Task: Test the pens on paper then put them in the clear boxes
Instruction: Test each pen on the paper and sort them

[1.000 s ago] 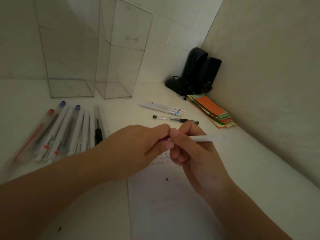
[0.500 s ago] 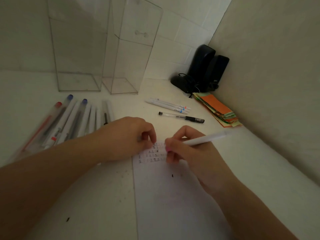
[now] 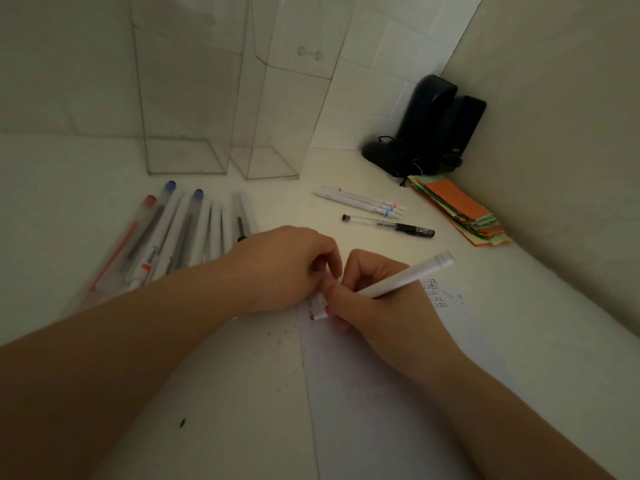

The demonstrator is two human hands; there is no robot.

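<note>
Dim light falls on a white desk (image 3: 104, 209) set into a tiled corner. At the left lies a row of pens (image 3: 180, 233), well apart from the sheet. Behind them stand two clear boxes (image 3: 187, 109), upright and with nothing visible inside. The left hand (image 3: 280, 268) rests at the top edge of the paper (image 3: 374, 393) with fingers curled; it seems to pinch a small cap, though the view is too dark to be sure. Touching it, the right hand (image 3: 374, 306) grips a white pen (image 3: 405, 280) in a writing hold, tip down on the sheet and hidden by the fingers. To test well, keep the left hand pinning the paper and draw a short, light stroke on bare paper beside the earlier marks (image 3: 434, 292). Farther right lie more pens (image 3: 360, 202), a black-capped pen (image 3: 388, 226), coloured paper slips (image 3: 460, 209) and dark speakers (image 3: 436, 123).
</note>
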